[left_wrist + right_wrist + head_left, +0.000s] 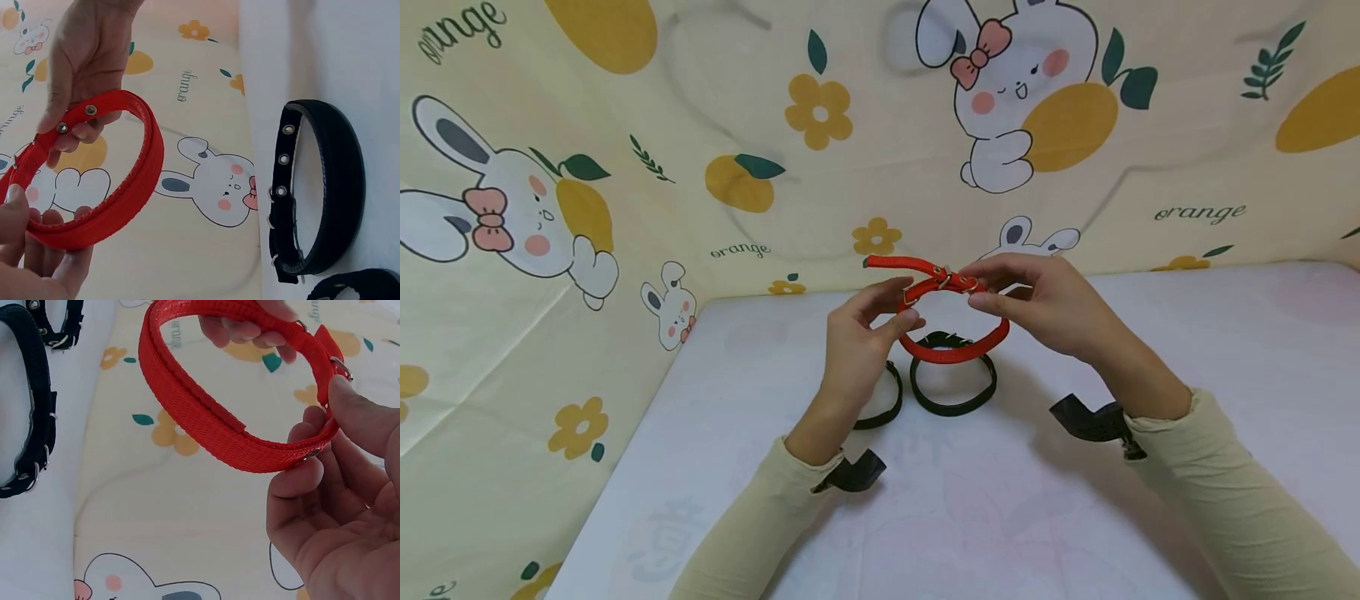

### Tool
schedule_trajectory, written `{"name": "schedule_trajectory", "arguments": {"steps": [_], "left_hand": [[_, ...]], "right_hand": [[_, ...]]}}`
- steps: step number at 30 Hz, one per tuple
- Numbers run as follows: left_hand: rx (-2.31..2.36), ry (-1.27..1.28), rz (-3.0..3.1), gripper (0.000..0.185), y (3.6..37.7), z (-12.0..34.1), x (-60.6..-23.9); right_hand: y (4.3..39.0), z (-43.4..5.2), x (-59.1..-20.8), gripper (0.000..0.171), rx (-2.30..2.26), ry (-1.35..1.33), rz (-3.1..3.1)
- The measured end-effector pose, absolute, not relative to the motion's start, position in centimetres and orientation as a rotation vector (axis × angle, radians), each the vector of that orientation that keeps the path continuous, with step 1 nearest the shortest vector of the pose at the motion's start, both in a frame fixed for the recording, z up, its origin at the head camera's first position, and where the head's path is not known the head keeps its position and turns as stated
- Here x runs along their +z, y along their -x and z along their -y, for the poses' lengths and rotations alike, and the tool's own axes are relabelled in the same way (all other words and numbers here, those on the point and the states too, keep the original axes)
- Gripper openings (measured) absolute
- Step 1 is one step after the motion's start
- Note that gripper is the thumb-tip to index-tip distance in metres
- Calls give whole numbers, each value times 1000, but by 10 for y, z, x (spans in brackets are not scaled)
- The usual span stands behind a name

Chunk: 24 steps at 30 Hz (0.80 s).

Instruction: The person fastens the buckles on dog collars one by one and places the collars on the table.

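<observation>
Both hands hold a red collar (957, 353) in the air above the white table (1000, 517). My left hand (908, 304) pinches the strap by its metal buckle, while my right hand (976, 286) pinches the strap just right of the buckle. The loose strap end sticks out to the left. In the left wrist view the red collar (128, 184) forms a loop between my left hand (31, 244) and my right hand (75, 119). The right wrist view shows my right hand (325, 431) gripping the red collar (206, 419) near the metal ring.
Two black collars (955, 398) (889, 404) lie on the table under the hands; they also show as black collars (325, 187) (31, 425). A cloth backdrop (625, 167) printed with rabbits and oranges closes the back and left sides.
</observation>
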<state>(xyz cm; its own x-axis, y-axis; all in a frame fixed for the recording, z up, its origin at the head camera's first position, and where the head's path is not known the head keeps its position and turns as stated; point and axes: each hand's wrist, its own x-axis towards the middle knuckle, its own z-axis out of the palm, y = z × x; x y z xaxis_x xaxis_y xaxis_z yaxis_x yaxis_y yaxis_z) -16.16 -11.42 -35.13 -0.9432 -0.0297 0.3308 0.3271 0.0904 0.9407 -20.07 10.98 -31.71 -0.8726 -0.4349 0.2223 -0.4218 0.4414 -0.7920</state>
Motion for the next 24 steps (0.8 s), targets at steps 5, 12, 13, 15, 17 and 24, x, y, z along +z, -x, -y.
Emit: {"name": "schedule_trajectory", "arguments": {"steps": [5, 12, 13, 15, 17, 24], "left_hand": [[-2000, 273, 2029, 33, 163, 116, -350], [-2035, 194, 1999, 31, 164, 118, -347], [-2049, 176, 2003, 31, 164, 119, -346], [-2063, 136, 2025, 31, 163, 119, -346], [-2070, 95, 2045, 31, 163, 119, -345], [-1825, 94, 2217, 29, 160, 117, -347]], "right_hand": [[201, -111, -316, 32, -1449, 754, -2661], [201, -112, -316, 32, -1474, 746, -2644], [201, -111, -317, 31, -1491, 746, -2636], [201, -111, -319, 30, -1526, 751, -2609], [201, -110, -321, 28, -1552, 757, -2587], [198, -105, -319, 29, -1515, 812, -2656]]}}
